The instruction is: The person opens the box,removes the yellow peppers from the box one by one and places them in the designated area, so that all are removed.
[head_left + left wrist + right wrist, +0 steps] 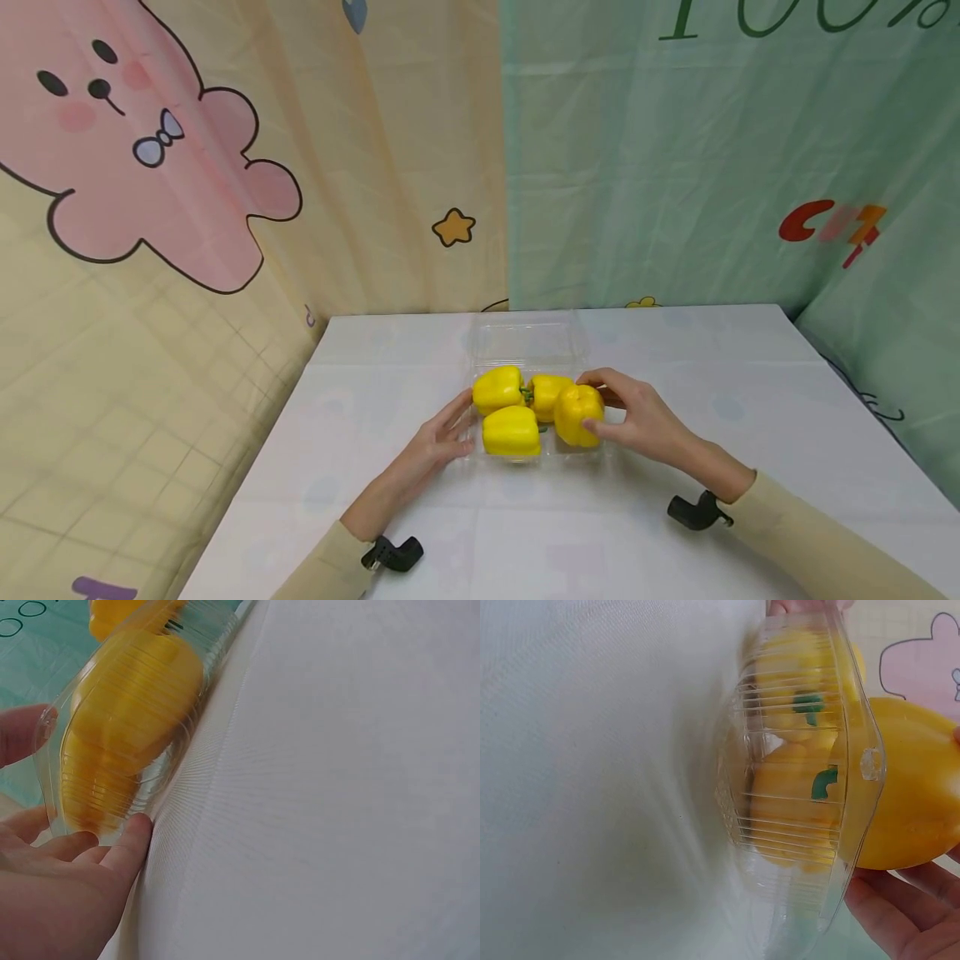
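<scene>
- Leftmost, a pink bear print point(161, 200) shows on the cream curtain point(375, 183)
- Next, the person's left hand point(431, 446), below a beige cuff with a black wrist mount point(393, 553), is spread with fingers fairly straight, touching the left end of the clear container and grasping no pepper
- The clear container point(553, 447) lies open on the white table point(585, 542), its transparent lid point(525, 343) folded back on the far side
- Inside, at the left, lie the far-left pepper point(498, 390) and the near-left pepper point(512, 431), both yellow, on their sides, green stems toward the right
- The middle pepper point(547, 396), also yellow, sits just right of the far-left one, its stem facing left
- Further right, the right pepper point(579, 415) is at the container's right end, reaching above the rim
- The right hand point(641, 417) grips that pepper between curled fingers and thumb
- Rightmost, a second beige sleeve point(825, 542) stretches over the table before the green curtain point(675, 167)
</scene>
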Demonstrator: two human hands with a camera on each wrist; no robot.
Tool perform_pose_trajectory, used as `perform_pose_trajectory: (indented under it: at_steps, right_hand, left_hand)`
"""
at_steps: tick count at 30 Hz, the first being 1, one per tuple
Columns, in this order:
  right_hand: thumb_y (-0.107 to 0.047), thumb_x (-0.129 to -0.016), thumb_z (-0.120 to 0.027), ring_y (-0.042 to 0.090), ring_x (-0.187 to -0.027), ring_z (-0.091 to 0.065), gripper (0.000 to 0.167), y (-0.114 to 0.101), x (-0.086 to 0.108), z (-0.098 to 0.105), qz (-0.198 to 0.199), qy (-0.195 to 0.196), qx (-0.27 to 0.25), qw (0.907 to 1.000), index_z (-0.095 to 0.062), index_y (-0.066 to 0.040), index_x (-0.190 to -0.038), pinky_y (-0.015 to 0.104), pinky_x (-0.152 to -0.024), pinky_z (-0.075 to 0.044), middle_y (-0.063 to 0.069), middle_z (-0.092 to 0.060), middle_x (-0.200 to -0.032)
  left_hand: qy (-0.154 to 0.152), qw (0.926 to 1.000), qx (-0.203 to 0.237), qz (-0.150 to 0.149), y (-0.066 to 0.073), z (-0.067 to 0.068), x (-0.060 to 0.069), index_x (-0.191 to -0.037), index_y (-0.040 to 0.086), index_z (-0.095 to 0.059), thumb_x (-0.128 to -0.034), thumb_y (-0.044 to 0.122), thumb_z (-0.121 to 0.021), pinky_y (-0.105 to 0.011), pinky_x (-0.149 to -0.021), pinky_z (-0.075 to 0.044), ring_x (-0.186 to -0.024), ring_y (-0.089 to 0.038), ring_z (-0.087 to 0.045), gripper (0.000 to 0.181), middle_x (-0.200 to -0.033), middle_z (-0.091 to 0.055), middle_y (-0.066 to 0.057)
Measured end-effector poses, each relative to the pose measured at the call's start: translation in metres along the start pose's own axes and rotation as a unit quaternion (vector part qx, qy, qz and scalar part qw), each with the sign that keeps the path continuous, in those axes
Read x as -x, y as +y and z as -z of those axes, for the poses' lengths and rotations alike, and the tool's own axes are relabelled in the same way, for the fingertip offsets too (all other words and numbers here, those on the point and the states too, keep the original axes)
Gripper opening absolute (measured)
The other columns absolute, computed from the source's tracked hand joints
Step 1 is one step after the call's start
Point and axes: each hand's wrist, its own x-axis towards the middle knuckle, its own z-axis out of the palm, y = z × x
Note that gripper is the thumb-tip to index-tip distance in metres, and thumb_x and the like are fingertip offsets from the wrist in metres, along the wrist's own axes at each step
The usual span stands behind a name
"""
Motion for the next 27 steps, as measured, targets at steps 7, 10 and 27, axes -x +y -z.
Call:
perform_pose_trajectory:
  at_steps: [7,10,27]
  right_hand:
    - [-0.014,-0.090,-0.081,0.020,-0.109,-0.071,0.044,0.0013,-0.0007,-0.0010,0.010,-0.001,-0.008,0.9999,-0.064,-0.019,-0.131,0.037,-0.091,-0.064,0.002,-0.069,-0.129]
    - [-0.017,-0.092,-0.080,0.017,-0.107,-0.070,0.041,0.0020,-0.0006,-0.0023,0.022,-0.007,-0.003,0.9997,-0.066,-0.021,-0.131,0.036,-0.087,-0.065,0.000,-0.069,-0.129]
    - [-0.017,-0.090,-0.079,0.008,-0.108,-0.058,0.048,0.0005,-0.0037,-0.0001,0.079,-0.132,0.072,0.9855,-0.069,-0.033,-0.134,0.037,-0.089,-0.059,-0.009,-0.056,-0.122]
  left_hand:
    - [0.000,1.0000,0.000,-0.003,-0.0006,0.0007,0.0009,-0.170,0.027,-0.017,-0.1008,0.008,-0.060,-0.054,-0.130,-0.024,-0.165,-0.030,-0.014,0.084,-0.179,-0.010,0.004]
    - [-0.003,1.0000,-0.003,-0.005,-0.0018,0.0011,0.0009,-0.170,0.027,-0.016,-0.1009,0.008,-0.060,-0.054,-0.130,-0.024,-0.165,-0.031,-0.014,0.084,-0.179,-0.009,0.003]
    - [0.001,1.0000,-0.008,0.000,0.0003,-0.0018,0.0021,-0.170,0.031,-0.018,-0.1023,0.007,-0.058,-0.054,-0.130,-0.024,-0.165,-0.027,-0.016,0.082,-0.178,-0.013,0.008]
